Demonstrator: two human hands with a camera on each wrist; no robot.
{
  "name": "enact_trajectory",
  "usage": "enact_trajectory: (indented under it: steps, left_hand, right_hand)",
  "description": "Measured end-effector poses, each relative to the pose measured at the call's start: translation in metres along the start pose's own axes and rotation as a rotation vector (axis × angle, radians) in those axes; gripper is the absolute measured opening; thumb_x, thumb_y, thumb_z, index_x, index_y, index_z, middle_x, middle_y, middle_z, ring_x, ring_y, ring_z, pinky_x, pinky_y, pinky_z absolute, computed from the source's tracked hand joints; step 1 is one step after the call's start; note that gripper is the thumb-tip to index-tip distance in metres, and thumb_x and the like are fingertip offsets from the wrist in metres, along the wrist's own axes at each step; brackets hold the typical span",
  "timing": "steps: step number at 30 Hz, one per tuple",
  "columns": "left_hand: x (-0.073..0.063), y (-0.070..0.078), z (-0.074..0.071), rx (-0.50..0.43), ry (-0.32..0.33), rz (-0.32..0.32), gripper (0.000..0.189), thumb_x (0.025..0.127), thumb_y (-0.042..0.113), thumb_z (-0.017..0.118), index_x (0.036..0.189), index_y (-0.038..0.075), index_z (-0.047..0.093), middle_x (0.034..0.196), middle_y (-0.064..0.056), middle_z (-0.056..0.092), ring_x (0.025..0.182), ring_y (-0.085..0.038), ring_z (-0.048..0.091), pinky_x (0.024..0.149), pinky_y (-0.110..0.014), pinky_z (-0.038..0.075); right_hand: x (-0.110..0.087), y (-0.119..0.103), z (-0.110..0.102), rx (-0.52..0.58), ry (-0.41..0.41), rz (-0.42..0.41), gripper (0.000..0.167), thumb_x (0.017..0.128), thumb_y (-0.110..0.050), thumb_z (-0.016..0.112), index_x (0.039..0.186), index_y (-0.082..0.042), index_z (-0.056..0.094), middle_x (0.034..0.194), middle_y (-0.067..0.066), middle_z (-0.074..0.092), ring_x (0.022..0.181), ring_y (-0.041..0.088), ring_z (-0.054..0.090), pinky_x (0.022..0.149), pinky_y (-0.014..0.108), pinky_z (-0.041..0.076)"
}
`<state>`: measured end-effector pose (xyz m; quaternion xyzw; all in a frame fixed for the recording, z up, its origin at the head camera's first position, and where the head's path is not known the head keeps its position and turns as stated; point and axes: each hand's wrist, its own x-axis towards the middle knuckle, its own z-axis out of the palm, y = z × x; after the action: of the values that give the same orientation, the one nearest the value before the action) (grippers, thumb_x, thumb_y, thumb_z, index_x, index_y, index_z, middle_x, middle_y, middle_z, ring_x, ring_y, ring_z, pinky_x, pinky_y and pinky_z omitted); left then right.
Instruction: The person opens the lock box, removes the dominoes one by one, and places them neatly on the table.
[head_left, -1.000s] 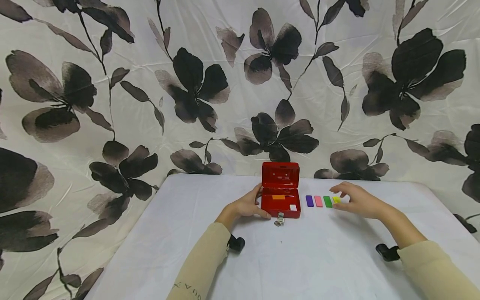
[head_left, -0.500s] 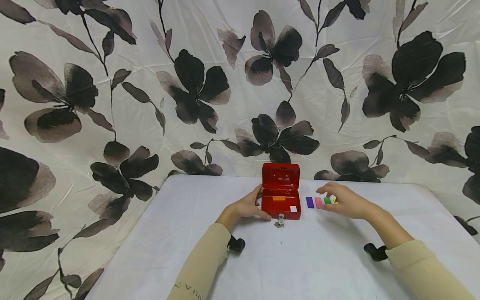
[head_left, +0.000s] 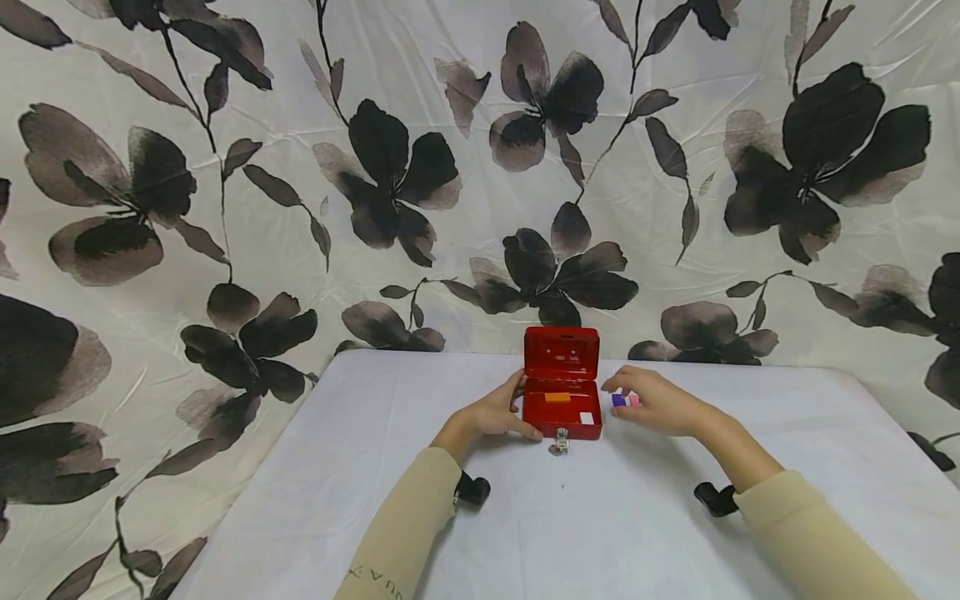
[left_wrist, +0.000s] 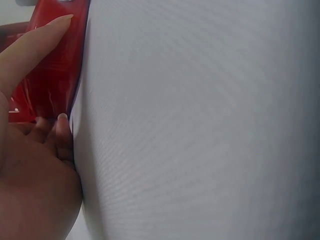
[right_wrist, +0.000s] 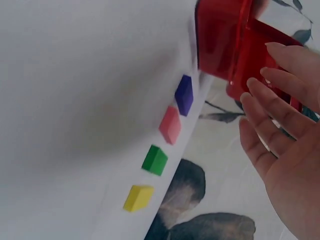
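Observation:
A red metal cash box (head_left: 584,431) stands on the table with its lid (head_left: 561,352) raised. Inside lie an orange block (head_left: 557,397) and a small white piece (head_left: 587,417). My left hand (head_left: 489,411) holds the box at its left front corner, thumb across the front face, fingers along the side. My right hand (head_left: 660,404) hovers beside the box with fingers spread and nothing in them. Below it, the right wrist view shows a row of blocks: purple (right_wrist: 184,96), pink (right_wrist: 170,125), green (right_wrist: 155,160) and yellow (right_wrist: 138,198). The head view hides green and yellow behind this hand.
A metal lock with keys (head_left: 559,442) hangs at the box's front. The table (head_left: 585,533) has a white cover. Behind its back edge hangs a flower-patterned cloth (head_left: 420,50). Each wrist wears a black camera, such as the right wrist camera (head_left: 716,499).
My right hand has moved left along the row, from above the yellow block to near the purple one beside the box. My left hand and the box have stayed in place.

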<state>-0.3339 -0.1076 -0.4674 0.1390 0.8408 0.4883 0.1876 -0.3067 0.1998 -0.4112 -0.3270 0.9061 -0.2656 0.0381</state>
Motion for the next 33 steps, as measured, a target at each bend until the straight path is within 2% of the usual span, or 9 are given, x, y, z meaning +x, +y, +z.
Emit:
enact_trajectory:
  steps: [9, 15, 19, 26, 33]
  left_hand:
    - [0.000, 0.000, 0.000, -0.007, -0.011, 0.003, 0.121, 0.073, 0.019, 0.093, 0.165, 0.025, 0.015, 0.162, 0.002, 0.036, 0.145, -0.021, 0.036, 0.116, -0.043, 0.040]
    - [-0.001, 0.001, 0.000, -0.005, -0.013, 0.007, 0.120, 0.073, 0.019, 0.093, 0.164, 0.027, 0.016, 0.163, 0.003, 0.036, 0.146, -0.021, 0.036, 0.116, -0.044, 0.040]
    - [-0.001, 0.002, 0.000, -0.008, -0.016, 0.008, 0.119, 0.073, 0.019, 0.093, 0.164, 0.027, 0.016, 0.163, 0.003, 0.036, 0.146, -0.021, 0.036, 0.116, -0.044, 0.040]
    - [-0.001, 0.001, -0.001, 0.002, -0.017, 0.008, 0.119, 0.073, 0.019, 0.093, 0.164, 0.025, 0.016, 0.163, 0.002, 0.036, 0.146, -0.022, 0.035, 0.116, -0.043, 0.040]
    - [0.000, 0.000, -0.001, 0.000, -0.014, 0.003, 0.119, 0.073, 0.020, 0.093, 0.164, 0.026, 0.016, 0.163, 0.003, 0.036, 0.145, -0.021, 0.036, 0.116, -0.042, 0.040]
  right_hand:
    - [0.020, -0.010, 0.015, -0.015, -0.060, -0.027, 0.025, 0.094, -0.010, 0.072, 0.117, 0.000, 0.073, 0.113, 0.011, 0.071, 0.104, 0.030, 0.066, 0.095, 0.053, 0.056]
    - [0.025, -0.022, 0.019, -0.075, -0.079, 0.000, 0.024, 0.093, -0.009, 0.073, 0.115, -0.001, 0.074, 0.107, 0.008, 0.074, 0.097, 0.028, 0.064, 0.093, 0.049, 0.057]
    - [0.027, -0.026, 0.023, -0.113, -0.090, 0.031, 0.023, 0.094, -0.011, 0.072, 0.116, -0.003, 0.075, 0.107, 0.008, 0.075, 0.098, 0.026, 0.064, 0.097, 0.051, 0.055]
    - [0.030, -0.025, 0.031, -0.098, -0.076, 0.009, 0.020, 0.096, -0.004, 0.066, 0.115, -0.003, 0.075, 0.101, 0.006, 0.074, 0.085, 0.018, 0.060, 0.093, 0.048, 0.057]
    - [0.036, -0.027, 0.033, -0.122, -0.046, 0.012, 0.020, 0.094, -0.007, 0.071, 0.114, -0.005, 0.075, 0.101, 0.003, 0.073, 0.093, 0.022, 0.062, 0.097, 0.050, 0.055]
